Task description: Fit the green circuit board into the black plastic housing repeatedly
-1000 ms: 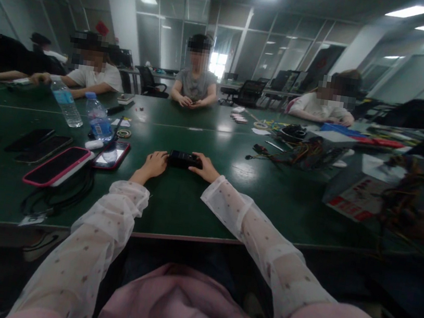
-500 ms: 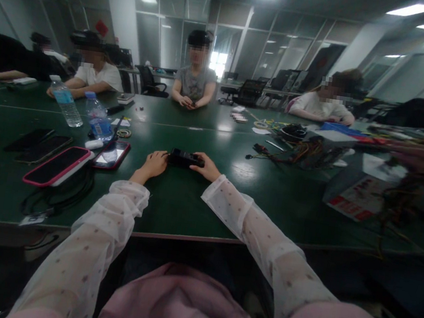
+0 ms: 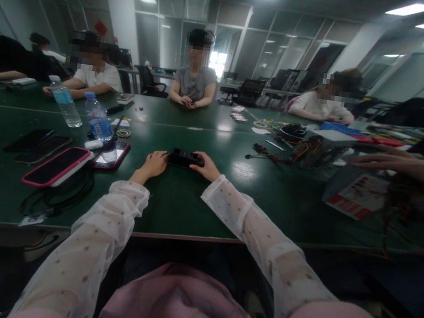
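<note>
A small black box-like device [image 3: 181,158] lies on the green table [image 3: 186,202] in front of me. My right hand [image 3: 206,167] grips its right end, with the thumb at the near side and the fingers at the far side. At the device's left end is my left hand [image 3: 155,163], its fingers curled and bent down; whether they pinch something there is too small to make out. Sheer dotted sleeves cover both forearms.
Left: two bottles [image 3: 98,119], a pink-rimmed phone [image 3: 57,165], a red-edged phone [image 3: 112,155], dark phones and cables. Right: a metal box [image 3: 357,192] with wires, and another person's hand [image 3: 393,162] above it. Several people sit around the table.
The other person's hand at the right has moved left over the metal box, which has shifted slightly. Both my hands and the black device have stayed in place.
</note>
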Available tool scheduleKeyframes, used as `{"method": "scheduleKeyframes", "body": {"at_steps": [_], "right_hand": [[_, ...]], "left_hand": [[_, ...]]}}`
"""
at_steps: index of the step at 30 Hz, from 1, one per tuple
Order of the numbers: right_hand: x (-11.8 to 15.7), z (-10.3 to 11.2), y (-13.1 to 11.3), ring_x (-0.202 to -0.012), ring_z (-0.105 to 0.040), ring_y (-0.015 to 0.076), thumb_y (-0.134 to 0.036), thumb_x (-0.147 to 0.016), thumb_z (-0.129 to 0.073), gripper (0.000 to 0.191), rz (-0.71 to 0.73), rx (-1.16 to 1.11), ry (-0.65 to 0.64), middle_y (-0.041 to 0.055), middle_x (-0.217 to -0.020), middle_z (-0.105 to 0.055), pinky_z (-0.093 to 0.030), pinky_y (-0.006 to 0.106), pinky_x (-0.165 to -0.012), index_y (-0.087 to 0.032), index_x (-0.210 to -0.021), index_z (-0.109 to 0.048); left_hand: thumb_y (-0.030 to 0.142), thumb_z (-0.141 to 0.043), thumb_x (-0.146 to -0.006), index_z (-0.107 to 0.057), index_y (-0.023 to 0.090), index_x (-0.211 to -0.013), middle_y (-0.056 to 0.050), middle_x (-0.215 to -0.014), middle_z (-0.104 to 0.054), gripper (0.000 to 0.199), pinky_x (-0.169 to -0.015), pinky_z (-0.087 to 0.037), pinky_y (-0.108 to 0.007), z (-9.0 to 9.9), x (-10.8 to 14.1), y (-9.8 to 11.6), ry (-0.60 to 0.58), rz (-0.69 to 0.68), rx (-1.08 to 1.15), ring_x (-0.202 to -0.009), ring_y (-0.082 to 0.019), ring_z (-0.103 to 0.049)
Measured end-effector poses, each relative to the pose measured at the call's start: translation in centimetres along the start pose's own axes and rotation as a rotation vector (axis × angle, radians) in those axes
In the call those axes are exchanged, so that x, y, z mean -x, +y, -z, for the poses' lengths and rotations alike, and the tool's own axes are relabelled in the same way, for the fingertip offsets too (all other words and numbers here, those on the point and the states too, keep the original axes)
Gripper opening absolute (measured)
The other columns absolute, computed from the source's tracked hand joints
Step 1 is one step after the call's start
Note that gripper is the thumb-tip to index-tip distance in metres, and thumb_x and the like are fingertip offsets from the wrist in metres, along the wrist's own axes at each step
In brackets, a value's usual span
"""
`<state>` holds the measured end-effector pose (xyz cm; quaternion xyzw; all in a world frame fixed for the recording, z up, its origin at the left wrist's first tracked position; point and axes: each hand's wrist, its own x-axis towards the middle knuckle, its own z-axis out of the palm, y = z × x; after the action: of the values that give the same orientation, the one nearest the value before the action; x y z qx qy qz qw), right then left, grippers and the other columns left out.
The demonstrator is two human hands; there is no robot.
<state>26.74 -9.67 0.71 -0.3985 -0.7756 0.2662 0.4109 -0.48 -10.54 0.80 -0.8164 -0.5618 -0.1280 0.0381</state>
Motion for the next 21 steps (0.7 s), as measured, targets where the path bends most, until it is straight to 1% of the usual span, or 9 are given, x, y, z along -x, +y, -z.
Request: {"method": "scheduleKeyframes", "body": {"at_steps": [4,7,11,14,17,21], "right_hand": [[-0.3,0.0,0.3,-0.107,-0.062,0.0277,-0.040,-0.074,-0.077,0.060,0.007,-0.048,0.033,0.0103,-0.115,-0.064,-0.051,0.047,-0.092,-0.021,-0.125,-0.054],[-0.5,0.2,0.5,-0.106,-0.063,0.0273,-0.045,-0.072,-0.078,0.062,0.018,-0.095,0.055,0.0093,-0.114,-0.064,-0.051,0.047,-0.093,-0.022,-0.124,-0.054],[-0.7,0.7,0.2,-0.103,-0.063,0.0268,-0.051,-0.068,-0.079,0.065,0.015,-0.136,0.089,0.0086,-0.111,-0.065,-0.050,0.048,-0.093,-0.022,-0.122,-0.055],[-0.8,1.4,-0.1,-0.100,-0.063,0.0262,-0.055,-0.065,-0.080,0.069,0.003,-0.189,0.137,0.0078,-0.109,-0.066,-0.051,0.046,-0.091,-0.023,-0.121,-0.056],[-1.1,2.1,0.0,-0.097,-0.063,0.0260,-0.057,-0.063,-0.081,0.072,-0.033,-0.244,0.242,0.0073,-0.104,-0.066,-0.051,0.046,-0.091,-0.022,-0.120,-0.056],[-1.5,3.2,1.1,-0.097,-0.063,0.0262,-0.061,-0.061,-0.080,0.074,-0.103,-0.219,0.459,0.0084,-0.100,-0.067,-0.049,0.046,-0.094,-0.018,-0.117,-0.057]], "left_hand": [[0.028,-0.033,-0.098,-0.051,0.022,-0.139,-0.009,-0.150,-0.045,0.045,-0.109,-0.037,-0.053,0.0,0.0,0.0,0.005,0.002,0.012,-0.137,-0.027,-0.039],[0.029,-0.032,-0.099,-0.050,0.024,-0.140,-0.008,-0.151,-0.045,0.045,-0.110,-0.037,-0.052,-0.1,-0.2,0.0,-0.004,0.010,0.015,-0.138,-0.027,-0.038],[0.028,-0.031,-0.099,-0.049,0.024,-0.141,-0.008,-0.151,-0.045,0.046,-0.109,-0.037,-0.052,-0.2,-0.3,-0.1,-0.002,0.015,0.000,-0.137,-0.028,-0.039],[0.028,-0.032,-0.099,-0.049,0.025,-0.142,-0.008,-0.150,-0.046,0.046,-0.108,-0.038,-0.052,-0.3,-0.3,0.0,0.005,0.017,-0.021,-0.136,-0.028,-0.040],[0.027,-0.031,-0.099,-0.049,0.024,-0.142,-0.008,-0.150,-0.046,0.047,-0.108,-0.038,-0.052,-0.1,-0.2,0.1,0.003,0.010,-0.025,-0.136,-0.028,-0.040],[0.028,-0.030,-0.099,-0.049,0.022,-0.142,-0.009,-0.150,-0.046,0.047,-0.109,-0.038,-0.053,0.1,-0.1,0.1,0.001,-0.002,-0.017,-0.136,-0.028,-0.040]]}}
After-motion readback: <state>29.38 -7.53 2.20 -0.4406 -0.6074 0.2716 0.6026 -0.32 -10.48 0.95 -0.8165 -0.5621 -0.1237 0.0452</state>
